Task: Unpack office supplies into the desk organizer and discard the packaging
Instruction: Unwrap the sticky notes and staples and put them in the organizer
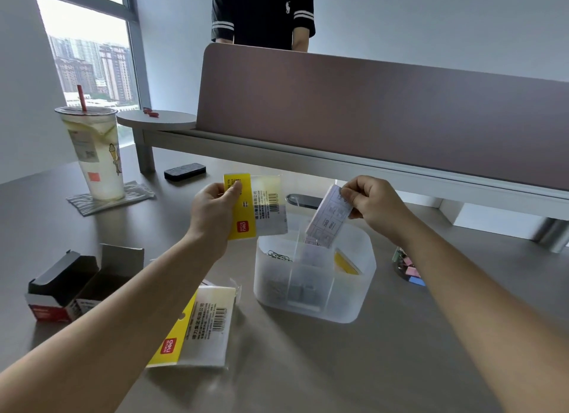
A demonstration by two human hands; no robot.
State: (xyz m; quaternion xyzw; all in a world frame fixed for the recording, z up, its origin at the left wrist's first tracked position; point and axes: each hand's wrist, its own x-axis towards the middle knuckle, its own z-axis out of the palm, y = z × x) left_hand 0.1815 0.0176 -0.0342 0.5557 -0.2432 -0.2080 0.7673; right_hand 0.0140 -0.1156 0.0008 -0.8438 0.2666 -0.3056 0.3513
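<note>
Mid-task: right hand (374,201) pinches label sheets (328,220) over the part-filled organizer (314,274); left hand (215,203) grips an emptied packet (261,204), undiscarded; binder clips (408,268) remain.

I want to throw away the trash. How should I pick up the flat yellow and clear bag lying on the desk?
The empty packet lies flat on the desk, so there is nothing to wrap round. Come from above at its far clear corner, which looks slightly curled up, and pinch it between thumb and fingers. The nearer end lies partly under the left forearm.
</note>
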